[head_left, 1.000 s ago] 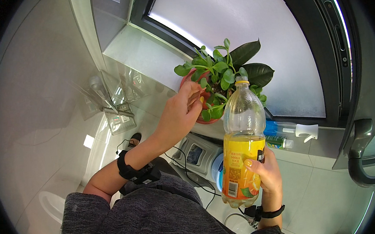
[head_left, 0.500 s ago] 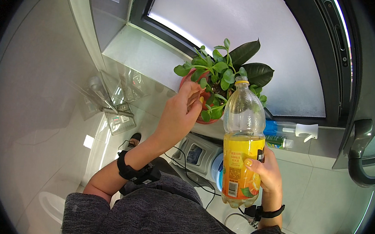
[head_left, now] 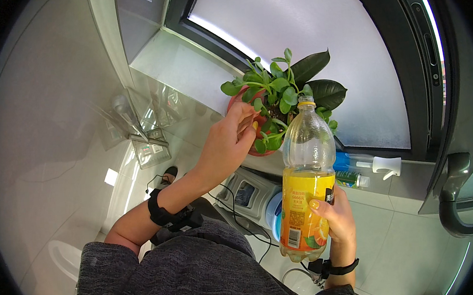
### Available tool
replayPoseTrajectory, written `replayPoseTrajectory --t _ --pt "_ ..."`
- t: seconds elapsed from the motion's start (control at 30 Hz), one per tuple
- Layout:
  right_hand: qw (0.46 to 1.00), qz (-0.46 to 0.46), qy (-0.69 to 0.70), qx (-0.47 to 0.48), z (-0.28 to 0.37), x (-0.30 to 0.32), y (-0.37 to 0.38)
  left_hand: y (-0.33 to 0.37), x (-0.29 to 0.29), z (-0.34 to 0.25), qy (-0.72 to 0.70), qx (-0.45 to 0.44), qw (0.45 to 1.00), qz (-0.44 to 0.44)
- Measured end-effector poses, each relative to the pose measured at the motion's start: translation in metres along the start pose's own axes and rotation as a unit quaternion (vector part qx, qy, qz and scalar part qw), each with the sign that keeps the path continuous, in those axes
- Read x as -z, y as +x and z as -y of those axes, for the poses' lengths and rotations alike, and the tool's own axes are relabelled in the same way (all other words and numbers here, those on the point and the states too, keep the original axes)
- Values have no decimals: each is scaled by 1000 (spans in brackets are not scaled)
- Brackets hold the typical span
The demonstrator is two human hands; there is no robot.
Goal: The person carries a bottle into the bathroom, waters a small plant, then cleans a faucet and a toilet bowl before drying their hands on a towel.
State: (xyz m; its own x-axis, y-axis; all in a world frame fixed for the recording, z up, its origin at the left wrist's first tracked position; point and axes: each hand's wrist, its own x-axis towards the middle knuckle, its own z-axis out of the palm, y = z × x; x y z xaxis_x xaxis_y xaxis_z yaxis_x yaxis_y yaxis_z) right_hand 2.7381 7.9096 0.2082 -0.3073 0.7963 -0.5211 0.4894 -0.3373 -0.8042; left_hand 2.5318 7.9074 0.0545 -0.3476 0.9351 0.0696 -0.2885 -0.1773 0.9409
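My right hand (head_left: 337, 217) grips the lower part of a large clear plastic bottle (head_left: 309, 189) with a yellow-orange label and an uncapped neck. The bottle is upright in the picture, its mouth beside the leaves of a green potted plant (head_left: 278, 84). At the left rim of the red flowerpot (head_left: 237, 99) is my left hand (head_left: 233, 137), fingers curled and closed, thumb over the pot's inner side. What those fingers hold, if anything, is hidden by the hand. Broad dark green leaves stand at the plant's back right, against the frosted window.
Right of the bottle lie a white spray nozzle (head_left: 386, 165) and a small green bottle (head_left: 351, 179). A grey step stool (head_left: 245, 193) and a blue basin (head_left: 274, 213) are below the ledge. A black cable runs downward there. A dark handle (head_left: 453, 198) sticks out at far right.
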Motion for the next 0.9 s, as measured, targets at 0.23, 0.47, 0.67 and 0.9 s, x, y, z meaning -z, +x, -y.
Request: replayPoseTrajectory --t 0.23,0.47,0.67,0.9 --pt "1000 2 -7 -2 0 0 -1 0 0 -4 9 2 1000 1" --pt "1000 2 -4 -8 -1 0 -4 0 1 -6 14 2 1000 4" --pt "1000 9 -1 -22 -1 -1 -7 0 1 -9 6 9 1000 10" --pt "1000 9 4 -20 -3 -1 -11 1 1 -6 -14 21 999 25"
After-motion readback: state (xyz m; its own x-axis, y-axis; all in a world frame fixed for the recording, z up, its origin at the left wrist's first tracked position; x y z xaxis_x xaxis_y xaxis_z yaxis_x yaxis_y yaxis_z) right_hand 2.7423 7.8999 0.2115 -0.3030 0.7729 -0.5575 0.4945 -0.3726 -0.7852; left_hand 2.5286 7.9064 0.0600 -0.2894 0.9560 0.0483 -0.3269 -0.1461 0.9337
